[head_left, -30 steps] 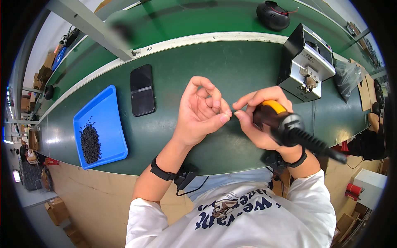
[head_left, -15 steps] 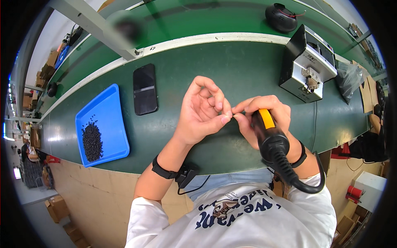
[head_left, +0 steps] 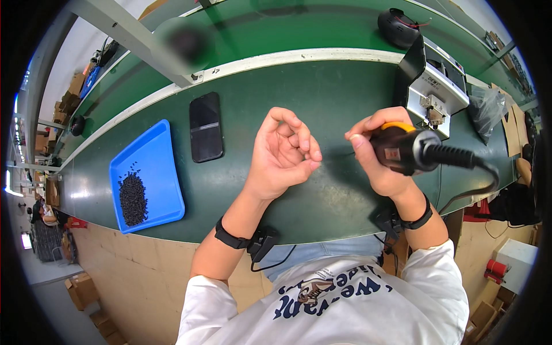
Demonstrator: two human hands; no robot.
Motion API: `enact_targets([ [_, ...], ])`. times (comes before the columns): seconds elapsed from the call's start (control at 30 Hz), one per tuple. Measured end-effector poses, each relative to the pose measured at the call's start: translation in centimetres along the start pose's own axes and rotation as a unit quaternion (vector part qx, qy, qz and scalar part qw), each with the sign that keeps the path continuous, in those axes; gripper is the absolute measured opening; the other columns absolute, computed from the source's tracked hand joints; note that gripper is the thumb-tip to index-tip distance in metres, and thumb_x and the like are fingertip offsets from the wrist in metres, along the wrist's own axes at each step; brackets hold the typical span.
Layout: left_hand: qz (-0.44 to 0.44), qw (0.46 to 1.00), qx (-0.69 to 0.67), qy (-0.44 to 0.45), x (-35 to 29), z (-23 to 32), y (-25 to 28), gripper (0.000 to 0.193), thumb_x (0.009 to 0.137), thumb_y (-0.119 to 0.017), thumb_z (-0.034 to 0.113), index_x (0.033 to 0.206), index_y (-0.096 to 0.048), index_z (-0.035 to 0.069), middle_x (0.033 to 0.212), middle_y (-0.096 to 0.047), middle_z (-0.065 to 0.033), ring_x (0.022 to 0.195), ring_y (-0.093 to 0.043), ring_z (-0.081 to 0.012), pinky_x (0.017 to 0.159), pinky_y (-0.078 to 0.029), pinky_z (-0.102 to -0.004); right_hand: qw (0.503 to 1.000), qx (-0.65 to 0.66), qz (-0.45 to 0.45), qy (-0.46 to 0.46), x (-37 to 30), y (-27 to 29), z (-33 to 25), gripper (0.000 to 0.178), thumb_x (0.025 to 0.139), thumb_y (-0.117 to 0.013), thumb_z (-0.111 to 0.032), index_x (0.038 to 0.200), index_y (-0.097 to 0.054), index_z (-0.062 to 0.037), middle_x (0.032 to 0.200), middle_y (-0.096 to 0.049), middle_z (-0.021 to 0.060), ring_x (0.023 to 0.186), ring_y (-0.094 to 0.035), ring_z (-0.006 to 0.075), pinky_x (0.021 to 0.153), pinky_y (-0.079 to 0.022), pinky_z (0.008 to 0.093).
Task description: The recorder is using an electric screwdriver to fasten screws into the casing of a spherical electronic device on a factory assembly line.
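In my right hand (head_left: 382, 144) is a corded electric screwdriver (head_left: 402, 152), black with an orange-yellow lever and its cable trailing right. Thumb and forefinger of that hand meet out in front of it, apart from the left hand; whether they pinch a tiny part is too small to tell. My left hand (head_left: 283, 149) is raised over the table, palm up, with fingers curled and thumb and forefinger tips together. Anything between those tips is hidden. To the left lies a blue tray (head_left: 164, 172) with a pile of small black screw-like pieces (head_left: 133, 198).
A black phone-like slab (head_left: 206, 126) lies beside the tray on the green table (head_left: 322, 213). At the right stands a black and silver boxy machine (head_left: 434, 86). Beyond it are a clear plastic bag (head_left: 485, 112) and a round black housing (head_left: 398, 27) with red wires.
My right hand has moved right, away from the left fingertips, and the screwdriver has turned so its cable points right. The left hand stays nearly where it was.
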State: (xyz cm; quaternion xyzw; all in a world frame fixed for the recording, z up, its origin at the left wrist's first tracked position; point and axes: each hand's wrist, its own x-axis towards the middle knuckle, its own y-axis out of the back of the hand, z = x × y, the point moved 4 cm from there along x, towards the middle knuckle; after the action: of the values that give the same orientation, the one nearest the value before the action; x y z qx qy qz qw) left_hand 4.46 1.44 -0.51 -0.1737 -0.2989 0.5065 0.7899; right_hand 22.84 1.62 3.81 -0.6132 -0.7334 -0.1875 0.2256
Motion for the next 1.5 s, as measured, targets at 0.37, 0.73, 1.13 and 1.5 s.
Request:
enact_targets([
  [0.37,0.013,1.000,0.011,0.005,-0.1,0.1,0.0,0.064,0.072,-0.074,-0.013,0.121,-0.043,0.016,0.089,-0.048,0.0013,0.075,-0.053,-0.0107,0.067,-0.043,-0.0238,1.000,0.019,0.016,-0.010,0.3,0.5,0.2,0.030,0.083,-0.066,0.014,0.104,-0.053,-0.0024,0.088,-0.059,0.0056,0.076,-0.062,0.0103,0.064,-0.050,0.0246],
  [0.73,0.046,0.996,-0.077,0.021,0.1,-0.5,0.5,0.041,0.084,-0.071,-0.001,0.114,-0.047,0.013,0.089,-0.050,0.0006,0.078,-0.049,-0.0118,0.074,-0.038,-0.0250,0.999,0.000,0.023,-0.042,0.4,0.8,0.4,0.023,0.081,-0.071,0.008,0.098,-0.058,0.0000,0.076,-0.061,0.0026,0.067,-0.057,0.0059,0.062,-0.048,0.0227],
  [1.13,0.129,0.894,0.425,0.058,4.0,3.6,4.6,0.040,0.072,-0.087,0.007,0.104,-0.063,0.005,0.106,-0.064,-0.0033,0.103,-0.061,-0.0143,0.086,-0.049,-0.0314,0.996,0.049,0.049,-0.048,0.6,0.9,0.5,0.021,0.083,-0.067,0.009,0.097,-0.056,-0.0005,0.074,-0.060,0.0020,0.063,-0.055,0.0053,0.057,-0.042,0.0210],
  [1.5,0.426,0.616,0.662,0.033,16.2,13.0,20.6,0.115,0.052,-0.094,0.026,0.145,-0.031,0.001,0.141,-0.045,-0.0206,0.130,-0.049,-0.0326,0.111,-0.041,-0.0381,0.997,0.038,0.068,-0.029,1.1,1.6,1.3,0.019,0.082,-0.070,0.006,0.093,-0.057,-0.0015,0.070,-0.060,0.0015,0.052,-0.048,0.0041,0.049,-0.038,0.0209],
])
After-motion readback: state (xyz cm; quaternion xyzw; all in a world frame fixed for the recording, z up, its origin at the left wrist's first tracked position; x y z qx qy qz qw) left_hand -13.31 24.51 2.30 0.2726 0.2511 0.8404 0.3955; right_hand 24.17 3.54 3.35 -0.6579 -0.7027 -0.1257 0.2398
